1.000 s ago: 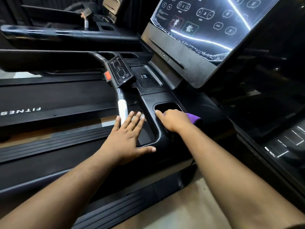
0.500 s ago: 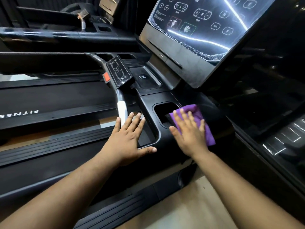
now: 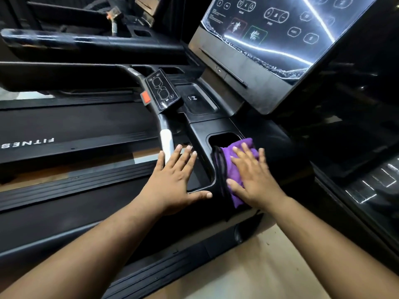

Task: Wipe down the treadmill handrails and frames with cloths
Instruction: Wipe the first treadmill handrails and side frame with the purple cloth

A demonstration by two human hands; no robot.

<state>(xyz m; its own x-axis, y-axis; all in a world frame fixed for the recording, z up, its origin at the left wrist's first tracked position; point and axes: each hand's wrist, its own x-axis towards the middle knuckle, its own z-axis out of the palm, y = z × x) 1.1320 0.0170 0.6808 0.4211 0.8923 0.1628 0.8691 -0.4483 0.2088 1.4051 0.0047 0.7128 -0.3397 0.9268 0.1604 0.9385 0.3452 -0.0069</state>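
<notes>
Right hand (image 3: 252,182), fingers (image 3: 245,151) flat, presses the purple cloth (image 3: 235,152) on the treadmill console frame (image 3: 200,132); left hand (image 3: 170,186) rests open-fingered beside the handrail (image 3: 166,141)

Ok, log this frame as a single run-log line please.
step: wiping console frame | right hand: flat on purple cloth beside cup holder | left hand: flat, bracing by handrail
</notes>
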